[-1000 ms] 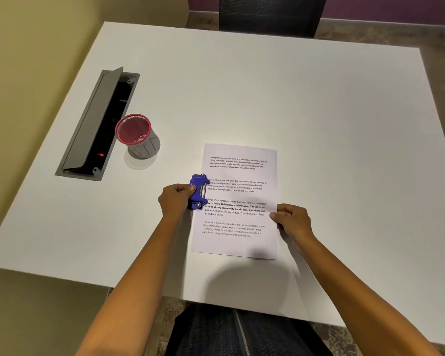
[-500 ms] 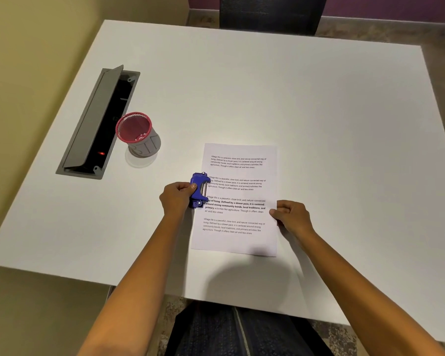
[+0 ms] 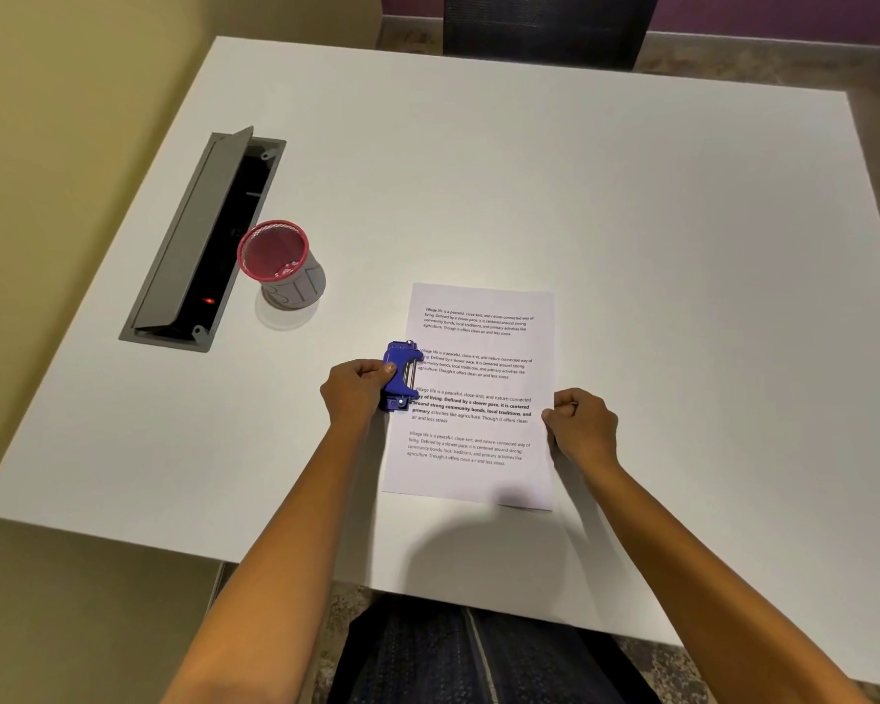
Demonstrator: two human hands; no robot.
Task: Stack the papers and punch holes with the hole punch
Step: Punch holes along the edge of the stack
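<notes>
White printed papers [image 3: 478, 343] lie flat on the white table [image 3: 631, 221], stacked so that only the top sheet shows. A blue hole punch [image 3: 400, 374] sits over the middle of the stack's left edge. My left hand [image 3: 352, 393] grips the punch from the left, thumb on its top. My right hand [image 3: 582, 424] pinches the stack's right edge with curled fingers and holds it down.
A red-rimmed mesh pen cup [image 3: 281, 264] stands left of the papers. Beyond it, an open grey cable hatch [image 3: 199, 241] is set into the table. A dark chair [image 3: 544, 27] stands at the far side. My lap is below the near edge.
Both hands, the punch and the papers keep the same places. Only the camera view has shifted slightly.
</notes>
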